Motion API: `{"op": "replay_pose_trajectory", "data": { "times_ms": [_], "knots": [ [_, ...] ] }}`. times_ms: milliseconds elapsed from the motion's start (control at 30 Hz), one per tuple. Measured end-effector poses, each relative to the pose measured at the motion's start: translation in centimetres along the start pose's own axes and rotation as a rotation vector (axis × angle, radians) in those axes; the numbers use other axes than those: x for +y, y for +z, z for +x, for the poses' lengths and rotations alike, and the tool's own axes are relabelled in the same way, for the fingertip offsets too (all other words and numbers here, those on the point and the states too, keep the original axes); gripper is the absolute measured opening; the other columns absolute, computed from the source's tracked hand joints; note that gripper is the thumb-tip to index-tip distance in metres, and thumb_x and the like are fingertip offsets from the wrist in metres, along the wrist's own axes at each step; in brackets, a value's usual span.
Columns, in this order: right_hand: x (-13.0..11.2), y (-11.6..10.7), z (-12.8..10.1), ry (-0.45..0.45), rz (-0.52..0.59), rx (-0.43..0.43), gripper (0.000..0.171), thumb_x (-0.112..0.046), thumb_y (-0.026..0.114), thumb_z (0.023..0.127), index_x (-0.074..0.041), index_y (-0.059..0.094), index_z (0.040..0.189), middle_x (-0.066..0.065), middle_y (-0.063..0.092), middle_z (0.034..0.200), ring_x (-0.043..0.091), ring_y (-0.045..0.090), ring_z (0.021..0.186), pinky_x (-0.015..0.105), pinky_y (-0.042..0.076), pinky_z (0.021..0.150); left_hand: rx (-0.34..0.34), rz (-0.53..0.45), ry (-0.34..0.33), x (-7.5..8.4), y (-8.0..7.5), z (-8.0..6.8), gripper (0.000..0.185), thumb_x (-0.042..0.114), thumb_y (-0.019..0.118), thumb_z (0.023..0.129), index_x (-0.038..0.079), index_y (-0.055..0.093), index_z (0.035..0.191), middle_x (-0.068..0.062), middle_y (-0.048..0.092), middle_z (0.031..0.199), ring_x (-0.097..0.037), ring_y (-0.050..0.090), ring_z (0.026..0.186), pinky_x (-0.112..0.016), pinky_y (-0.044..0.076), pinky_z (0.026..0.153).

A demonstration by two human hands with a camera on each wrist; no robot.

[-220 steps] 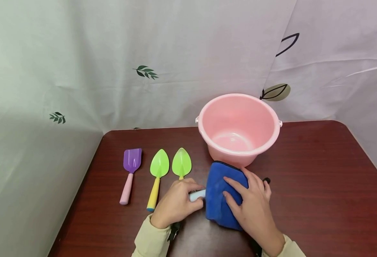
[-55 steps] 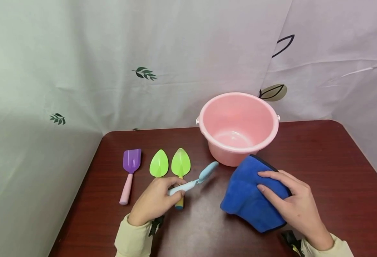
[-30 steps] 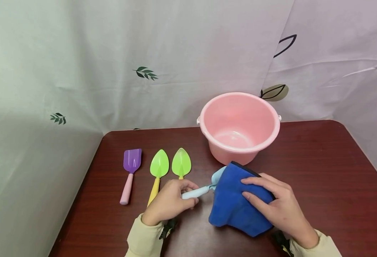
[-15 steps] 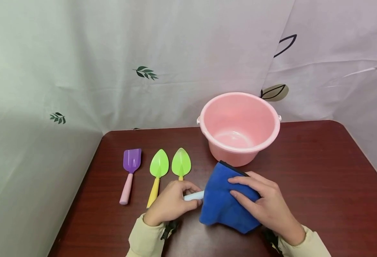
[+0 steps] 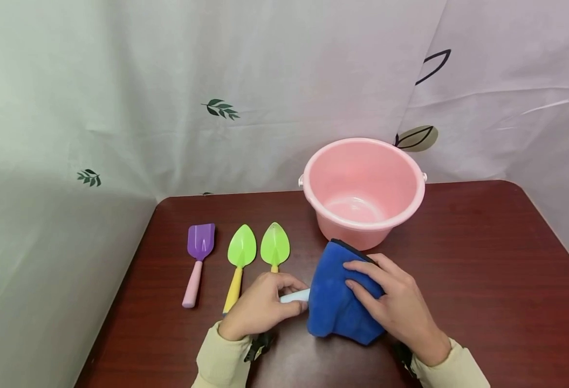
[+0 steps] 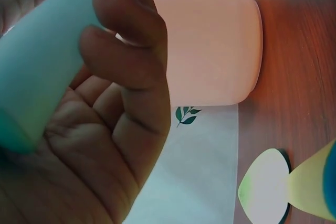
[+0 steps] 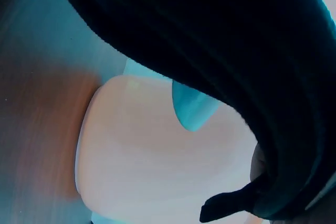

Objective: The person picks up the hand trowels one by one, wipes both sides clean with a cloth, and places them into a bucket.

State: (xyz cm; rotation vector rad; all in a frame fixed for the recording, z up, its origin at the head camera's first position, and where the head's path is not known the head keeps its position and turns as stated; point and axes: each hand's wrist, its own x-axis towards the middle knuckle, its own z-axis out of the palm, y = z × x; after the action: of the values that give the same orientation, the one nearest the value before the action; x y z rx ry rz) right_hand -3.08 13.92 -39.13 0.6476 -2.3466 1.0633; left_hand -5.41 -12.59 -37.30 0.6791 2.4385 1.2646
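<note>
My left hand (image 5: 265,304) grips a light blue trowel by its handle (image 5: 294,296), fingers and thumb curled round it. In the left wrist view the pale handle (image 6: 52,56) runs across the palm. My right hand (image 5: 403,304) holds a blue cloth (image 5: 330,302) with a black edge, which covers the blade in the head view. From the right wrist, the blade's tip (image 7: 193,111) pokes out past the dark fold of cloth (image 7: 210,35). Both hands are above the table in front of the pink bucket (image 5: 357,231).
Left of my hands a purple scoop with a pink handle (image 5: 193,285) and two green trowels, one at the left (image 5: 242,246) and one nearer the bucket (image 5: 275,245), lie in a row. My left hand partly hides their yellow handles. A pale curtain (image 5: 168,81) hangs behind the brown table (image 5: 473,253).
The trowel's blade was bare 1.8 seconds ago; the cloth has since moved left over it, and my left hand has shifted slightly right. Over the last half second little has moved.
</note>
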Motion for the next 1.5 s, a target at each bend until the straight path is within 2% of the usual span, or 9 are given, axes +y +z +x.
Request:
{"op": "replay_pose_trajectory", "data": {
  "times_ms": [233,367,567,700,1000,1167,1333,1500],
  "knots": [
    [0.3,0.1,-0.2,0.037,-0.041,-0.027,0.041,-0.011,0.086,0.076,-0.022,0.074,0.114,-0.003,0.065,0.108,0.010,0.064,0.087,0.019,0.051,0.077,-0.012,-0.002,0.022,-0.1,-0.2,-0.1,0.017,0.011,0.075,0.082,0.016,0.077,0.098,0.014,0.066,0.079,-0.004,0.061,0.069,-0.026,0.053,0.063],
    [0.5,-0.3,-0.1,0.035,-0.052,-0.029,0.042,-0.009,0.086,0.075,-0.020,0.074,0.113,-0.002,0.065,0.107,0.010,0.063,0.087,0.017,0.050,0.078,-0.013,-0.009,0.038,-0.3,-0.5,-0.3,0.016,0.010,0.076,0.082,0.016,0.077,0.097,0.014,0.066,0.077,-0.005,0.060,0.069,-0.025,0.052,0.061],
    [0.9,-0.8,0.0,0.012,-0.098,-0.017,0.045,-0.005,0.088,0.071,-0.019,0.075,0.112,-0.004,0.066,0.103,0.008,0.062,0.081,0.020,0.051,0.070,-0.020,-0.019,0.072,-0.4,-0.7,-0.4,0.017,0.010,0.076,0.082,0.018,0.078,0.096,0.015,0.065,0.074,-0.005,0.058,0.071,-0.025,0.050,0.060],
    [1.3,-1.3,-0.1,0.028,-0.136,-0.038,0.045,-0.006,0.088,0.071,-0.020,0.075,0.112,-0.005,0.066,0.100,0.007,0.061,0.079,0.020,0.049,0.068,-0.035,-0.033,0.081,-0.5,-0.9,-0.5,0.017,0.009,0.076,0.082,0.019,0.078,0.096,0.014,0.065,0.075,-0.005,0.057,0.069,-0.024,0.049,0.060],
    [2.0,-2.3,0.1,0.108,-0.221,-0.126,0.038,-0.008,0.087,0.074,-0.019,0.077,0.109,-0.009,0.056,0.080,0.000,0.042,0.060,0.021,0.040,0.053,-0.067,-0.083,0.094,-1.0,-1.5,-0.8,0.015,0.007,0.075,0.084,0.015,0.078,0.095,0.010,0.068,0.079,-0.005,0.057,0.068,-0.023,0.050,0.060],
    [2.5,-3.3,0.2,0.102,-0.247,-0.136,0.038,-0.008,0.086,0.074,-0.020,0.078,0.109,-0.008,0.059,0.081,0.001,0.044,0.061,0.023,0.041,0.054,-0.062,-0.109,0.095,-1.4,-2.3,-1.2,0.015,0.004,0.074,0.082,0.013,0.078,0.094,0.009,0.066,0.076,-0.005,0.056,0.067,-0.024,0.050,0.060],
    [2.6,-4.4,0.2,0.108,-0.187,-0.158,0.040,-0.010,0.087,0.074,-0.025,0.077,0.110,-0.011,0.066,0.093,0.002,0.054,0.071,0.018,0.045,0.061,-0.035,-0.083,0.074,-1.8,-3.0,-1.5,0.017,0.003,0.075,0.081,0.015,0.078,0.093,0.009,0.065,0.072,-0.005,0.056,0.062,-0.023,0.049,0.058],
    [2.4,-4.9,0.0,0.088,-0.028,-0.200,0.049,-0.007,0.088,0.074,-0.030,0.075,0.115,-0.013,0.069,0.107,0.002,0.064,0.088,0.011,0.048,0.072,-0.032,-0.079,0.060,-2.0,-3.1,-1.5,0.016,0.003,0.075,0.081,0.013,0.078,0.093,0.009,0.066,0.072,-0.005,0.056,0.062,-0.024,0.049,0.057]
  ]
}}
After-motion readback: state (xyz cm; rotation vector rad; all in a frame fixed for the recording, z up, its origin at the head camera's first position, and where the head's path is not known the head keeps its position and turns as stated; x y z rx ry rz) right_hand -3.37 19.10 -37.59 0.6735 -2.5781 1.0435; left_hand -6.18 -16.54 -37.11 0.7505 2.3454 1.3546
